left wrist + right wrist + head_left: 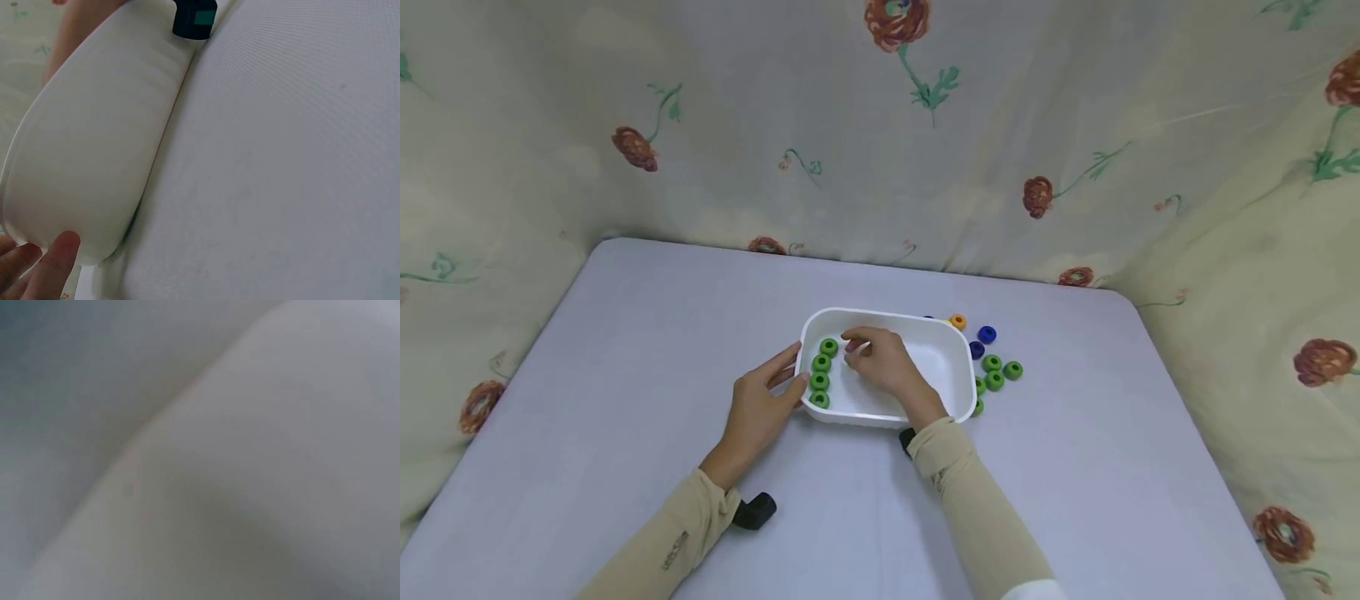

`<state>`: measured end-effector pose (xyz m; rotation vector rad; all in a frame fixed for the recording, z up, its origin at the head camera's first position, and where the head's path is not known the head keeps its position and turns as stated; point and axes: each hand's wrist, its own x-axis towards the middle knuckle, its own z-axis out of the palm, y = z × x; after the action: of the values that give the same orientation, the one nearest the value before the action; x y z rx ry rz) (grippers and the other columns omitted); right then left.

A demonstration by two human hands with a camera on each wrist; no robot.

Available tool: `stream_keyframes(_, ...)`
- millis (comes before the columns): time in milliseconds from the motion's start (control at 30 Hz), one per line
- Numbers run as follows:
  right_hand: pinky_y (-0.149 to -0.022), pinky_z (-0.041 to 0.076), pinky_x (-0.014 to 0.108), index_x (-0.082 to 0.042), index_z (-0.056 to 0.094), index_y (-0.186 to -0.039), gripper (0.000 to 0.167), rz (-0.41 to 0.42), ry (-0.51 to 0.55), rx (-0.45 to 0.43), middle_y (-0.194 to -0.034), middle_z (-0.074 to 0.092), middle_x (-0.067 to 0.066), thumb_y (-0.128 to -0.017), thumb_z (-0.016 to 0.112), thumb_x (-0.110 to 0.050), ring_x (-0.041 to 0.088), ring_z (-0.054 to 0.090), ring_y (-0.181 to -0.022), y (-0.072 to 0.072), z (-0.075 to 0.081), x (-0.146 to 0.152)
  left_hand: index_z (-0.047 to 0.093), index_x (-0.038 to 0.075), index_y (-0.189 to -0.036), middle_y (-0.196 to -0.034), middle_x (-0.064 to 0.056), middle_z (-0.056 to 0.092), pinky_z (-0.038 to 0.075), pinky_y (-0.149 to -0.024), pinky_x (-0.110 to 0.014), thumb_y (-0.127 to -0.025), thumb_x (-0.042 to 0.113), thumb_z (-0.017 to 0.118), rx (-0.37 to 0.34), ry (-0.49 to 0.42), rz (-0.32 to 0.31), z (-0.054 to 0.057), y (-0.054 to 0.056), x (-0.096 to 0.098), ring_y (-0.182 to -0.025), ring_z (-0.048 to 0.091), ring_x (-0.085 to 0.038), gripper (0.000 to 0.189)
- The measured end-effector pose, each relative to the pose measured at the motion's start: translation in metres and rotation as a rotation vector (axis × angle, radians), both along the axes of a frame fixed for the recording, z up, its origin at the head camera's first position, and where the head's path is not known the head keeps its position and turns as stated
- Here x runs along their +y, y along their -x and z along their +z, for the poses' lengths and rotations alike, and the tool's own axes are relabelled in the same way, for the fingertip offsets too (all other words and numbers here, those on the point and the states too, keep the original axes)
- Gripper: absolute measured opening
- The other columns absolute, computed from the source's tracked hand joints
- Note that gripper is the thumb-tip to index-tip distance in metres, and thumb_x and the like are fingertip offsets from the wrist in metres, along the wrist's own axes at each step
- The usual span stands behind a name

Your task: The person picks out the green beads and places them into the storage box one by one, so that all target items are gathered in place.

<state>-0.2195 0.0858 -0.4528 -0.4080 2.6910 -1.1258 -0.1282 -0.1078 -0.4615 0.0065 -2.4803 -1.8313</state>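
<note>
A white rectangular tray (887, 421) sits on the cloth-covered table. Its left end is held by my left hand (762, 408), thumb at the rim and fingers against the outside wall; in the left wrist view those fingers (59, 265) touch the tray wall (94, 150). Inside, along that end, several green ring-shaped beads (820, 381) form a slightly curved column. My right hand (883, 362) reaches over the tray, bent fingers just right of the top bead, a gap showing between index finger and thumb. The right wrist view shows only blurred pale surfaces.
Outside the tray's right end lie more green beads (995, 381), dark blue beads (987, 334) and an orange bead (958, 320). Some are partly hidden behind the rim. Flowered cloth (850, 167) hangs behind the table (700, 300) and at its sides.
</note>
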Motion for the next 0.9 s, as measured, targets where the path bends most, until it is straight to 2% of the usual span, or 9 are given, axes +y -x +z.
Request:
stream_keyframes(267, -0.083, 0.059, 0.032, -0.008, 0.070, -0.123, 0.031, -0.048, 0.031, 0.074, -0.109, 0.074, 0.010, -0.092, 0.070, -0.012, 0.024, 0.069, -0.093, -0.015, 0.008, 0.013, 0.051, 0.014, -0.147, -0.150, -0.010, 0.054, 0.065, -0.077, -0.018, -0.097, 0.014, 0.065, 0.011, -0.002, -0.002, -0.003, -0.001, -0.002, -0.130, 0.061, -0.032, 0.052)
stream_keyframes(500, -0.085, 0.061, 0.037, -0.008, 0.070, -0.122, 0.029, -0.134, 0.118, 0.148, -0.111, 0.073, 0.011, -0.094, 0.070, -0.014, 0.026, 0.069, -0.098, -0.030, 0.030, 0.044, 0.051, 0.013, -0.147, -0.150, -0.011, 0.054, 0.065, -0.078, -0.019, -0.097, 0.014, 0.066, 0.030, 0.022, 0.001, -0.001, -0.001, -0.002, -0.129, 0.062, -0.032, 0.052)
stream_keyframes(733, -0.075, 0.054, 0.018, -0.009, 0.072, -0.118, 0.026, -0.273, 0.193, 0.224, -0.112, 0.073, 0.011, -0.094, 0.071, -0.015, 0.023, 0.067, -0.098, -0.045, 0.055, 0.084, 0.051, 0.013, -0.147, -0.150, -0.010, 0.054, 0.065, -0.079, -0.019, -0.097, 0.014, 0.066, 0.013, 0.022, 0.005, 0.001, -0.001, -0.001, -0.129, 0.062, -0.031, 0.053)
stream_keyframes(900, -0.071, 0.049, 0.011, -0.009, 0.073, -0.117, 0.024, -0.407, 0.181, 0.234, -0.112, 0.073, 0.011, -0.094, 0.071, -0.014, 0.018, 0.064, -0.097, -0.059, 0.057, 0.108, 0.051, 0.014, -0.147, -0.150, -0.010, 0.054, 0.065, -0.079, -0.019, -0.097, 0.014, 0.066, 0.009, 0.031, 0.008, 0.001, -0.001, 0.000, -0.129, 0.062, -0.031, 0.052)
